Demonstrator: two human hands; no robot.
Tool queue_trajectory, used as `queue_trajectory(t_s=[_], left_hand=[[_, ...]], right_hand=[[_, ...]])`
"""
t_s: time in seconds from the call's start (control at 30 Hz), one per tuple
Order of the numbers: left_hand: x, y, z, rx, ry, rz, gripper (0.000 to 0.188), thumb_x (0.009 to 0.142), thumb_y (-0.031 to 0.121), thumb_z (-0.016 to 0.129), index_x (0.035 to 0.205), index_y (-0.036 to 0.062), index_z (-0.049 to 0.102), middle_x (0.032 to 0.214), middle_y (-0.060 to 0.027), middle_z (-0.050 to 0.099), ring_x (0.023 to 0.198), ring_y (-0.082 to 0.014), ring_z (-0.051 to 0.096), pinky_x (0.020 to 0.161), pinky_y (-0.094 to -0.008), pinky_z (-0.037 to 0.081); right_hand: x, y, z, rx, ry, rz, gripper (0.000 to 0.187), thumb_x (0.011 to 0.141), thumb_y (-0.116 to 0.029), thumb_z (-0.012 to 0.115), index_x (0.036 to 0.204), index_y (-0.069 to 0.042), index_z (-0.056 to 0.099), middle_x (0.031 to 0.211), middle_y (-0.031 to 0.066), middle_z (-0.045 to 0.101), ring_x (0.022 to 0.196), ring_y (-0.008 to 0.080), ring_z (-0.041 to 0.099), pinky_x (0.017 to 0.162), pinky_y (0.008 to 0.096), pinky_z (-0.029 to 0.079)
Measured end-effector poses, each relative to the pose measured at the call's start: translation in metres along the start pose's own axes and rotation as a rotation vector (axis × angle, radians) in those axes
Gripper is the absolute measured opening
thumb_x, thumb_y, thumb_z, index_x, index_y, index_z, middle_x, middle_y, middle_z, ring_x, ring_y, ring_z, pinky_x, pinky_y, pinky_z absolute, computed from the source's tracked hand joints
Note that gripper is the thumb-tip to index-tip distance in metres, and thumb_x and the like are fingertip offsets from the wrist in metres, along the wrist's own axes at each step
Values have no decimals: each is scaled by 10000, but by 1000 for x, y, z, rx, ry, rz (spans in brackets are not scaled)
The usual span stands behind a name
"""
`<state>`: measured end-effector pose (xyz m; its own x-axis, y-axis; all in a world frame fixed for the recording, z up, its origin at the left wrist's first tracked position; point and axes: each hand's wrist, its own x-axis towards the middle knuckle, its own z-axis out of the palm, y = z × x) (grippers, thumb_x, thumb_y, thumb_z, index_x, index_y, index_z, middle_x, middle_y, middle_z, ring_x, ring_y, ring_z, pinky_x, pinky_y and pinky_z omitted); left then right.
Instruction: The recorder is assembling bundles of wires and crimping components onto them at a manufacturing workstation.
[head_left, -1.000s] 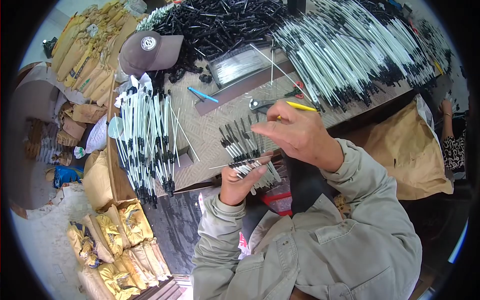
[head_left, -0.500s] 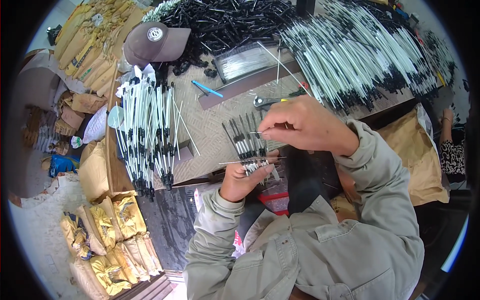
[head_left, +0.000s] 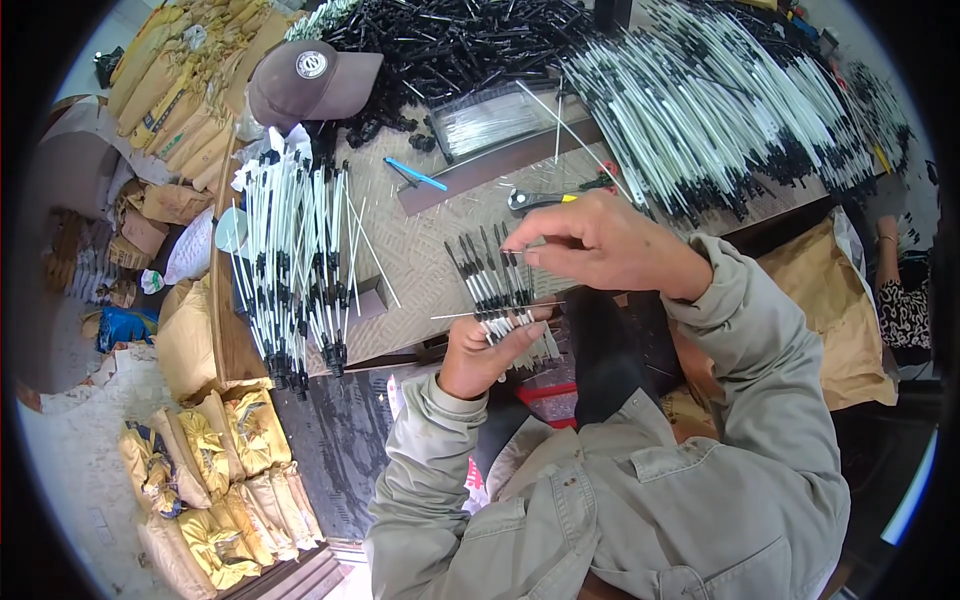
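A fan of slim black-and-white rods (head_left: 487,287) stands out from the left hand (head_left: 480,357), over the near edge of the bench (head_left: 410,240). That hand's grip is clamped on their lower ends, thumb across the front, and a thin pale stick (head_left: 452,316) lies crosswise over the fan just above the knuckles. The right hand (head_left: 630,245) is at the rods' dark tips, its thumb and forefinger together on a thin pin (head_left: 516,251) — whether the pin touches a rod I cannot tell.

Beyond the right hand lies a black tool with a yellow handle (head_left: 530,201); farther left rests a blue tool (head_left: 418,175). Behind them is a batch of clear strips (head_left: 488,130). A bundle of white rods with black fittings (head_left: 290,250) lies at the bench's left end, and a larger heap of similar rods (head_left: 700,110) at the right. Black parts (head_left: 470,48) fill the back — a dark cap (head_left: 320,90) sits beside them.
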<state>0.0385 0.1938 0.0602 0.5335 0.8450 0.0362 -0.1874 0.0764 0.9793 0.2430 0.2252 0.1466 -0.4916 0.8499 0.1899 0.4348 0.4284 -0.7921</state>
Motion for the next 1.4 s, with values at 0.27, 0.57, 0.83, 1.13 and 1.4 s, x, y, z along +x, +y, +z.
queue_trajectory(t_s=[0.27, 0.57, 0.83, 1.13, 1.4], left_hand=[[0, 2, -2, 35, -32, 4, 189, 824, 8, 599, 1004, -39, 632, 1015, -131, 640, 935, -172, 595, 826, -286, 458], [2, 3, -9, -30, -106, 20, 225, 837, 3, 578, 1057, -33, 615, 1027, -93, 640, 951, -138, 582, 853, -284, 447], [3, 0, -8, -2, -101, 30, 230, 834, -3, 580, 1060, -34, 611, 1040, -96, 634, 966, -146, 580, 863, -289, 446], [1, 0, -7, -7, -79, 16, 223, 834, 4, 586, 1052, -28, 619, 1042, -98, 637, 943, -132, 578, 850, -279, 445], [1, 0, -8, 11, -98, 38, 224, 837, -10, 576, 1057, -30, 614, 1048, -99, 634, 948, -129, 574, 850, -275, 443]], right_hand=[[4, -3, 3, -70, 47, -72, 181, 809, -70, 573, 975, -27, 631, 807, 56, 617, 646, 106, 558, 562, 241, 407], [10, 13, 22, 400, 73, -94, 162, 818, -92, 573, 932, 4, 634, 773, 44, 626, 713, 81, 560, 628, 215, 446], [11, 0, 15, 86, 93, -159, 149, 806, -61, 576, 940, -15, 620, 730, 55, 562, 611, 123, 524, 542, 258, 389], [13, 1, 17, 54, 125, -197, 135, 794, -77, 599, 914, -16, 616, 712, 46, 552, 568, 112, 485, 498, 253, 356], [17, -3, 18, 59, 123, -153, 123, 793, -86, 590, 895, -22, 612, 727, 52, 556, 571, 125, 489, 501, 258, 363]])
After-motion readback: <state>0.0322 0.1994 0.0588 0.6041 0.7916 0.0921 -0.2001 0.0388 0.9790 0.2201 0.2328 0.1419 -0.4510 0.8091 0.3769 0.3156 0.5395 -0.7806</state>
